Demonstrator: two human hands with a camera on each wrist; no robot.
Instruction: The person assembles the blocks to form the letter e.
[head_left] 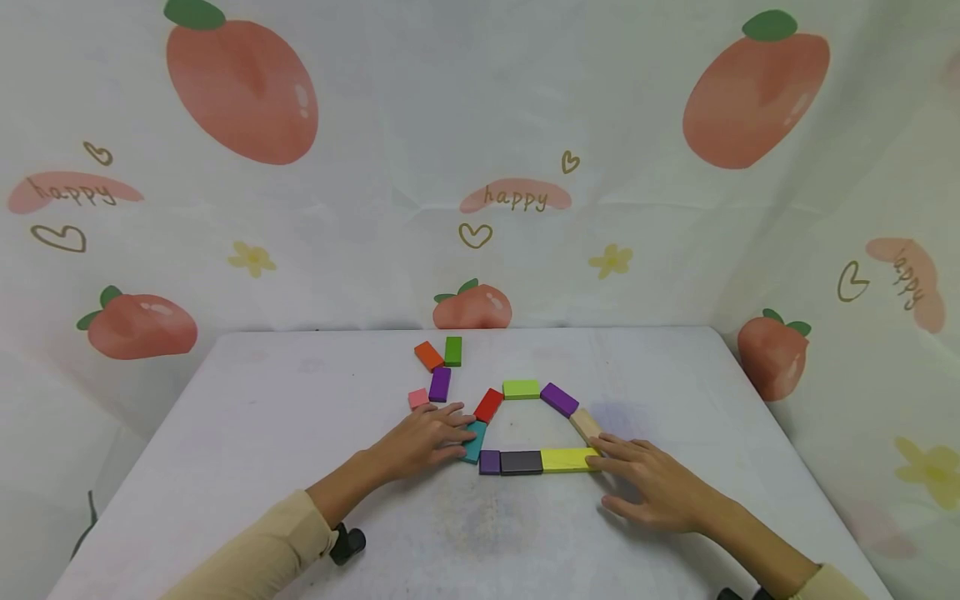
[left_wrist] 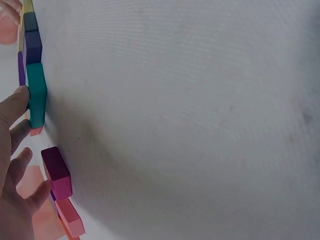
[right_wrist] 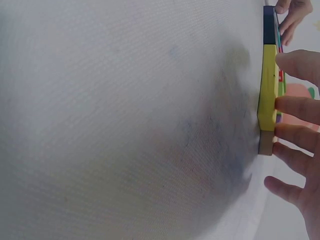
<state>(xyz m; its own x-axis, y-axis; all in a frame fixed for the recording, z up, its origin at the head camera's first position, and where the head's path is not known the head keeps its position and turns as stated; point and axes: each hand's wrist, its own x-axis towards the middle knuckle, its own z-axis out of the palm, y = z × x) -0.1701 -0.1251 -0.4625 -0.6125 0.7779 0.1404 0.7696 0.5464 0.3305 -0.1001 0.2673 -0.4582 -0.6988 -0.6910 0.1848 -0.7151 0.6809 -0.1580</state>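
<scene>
Flat coloured blocks form a closed outline on the table. My left hand [head_left: 426, 440] has its fingers spread at the left side of it, with fingertips on the teal block [head_left: 473, 442]; in the left wrist view a magenta block [left_wrist: 57, 172] lies beside the smaller fingers. At the right corner, my right hand [head_left: 651, 483] touches the end of the long yellow block [head_left: 566, 460], its fingers loosely extended. The tan block [head_left: 585, 425] slants down to those fingertips. A dark grey block [head_left: 521, 462] and a short purple block [head_left: 490, 462] continue the bottom row.
A red block [head_left: 489, 406], a lime block [head_left: 521, 389] and a purple block [head_left: 559, 399] make the outline's upper side. Behind my left hand lie a pink block [head_left: 418, 398], another purple block [head_left: 440, 384], an orange block [head_left: 429, 356] and a green block [head_left: 453, 351]. A printed curtain [head_left: 390, 125] hangs behind the table.
</scene>
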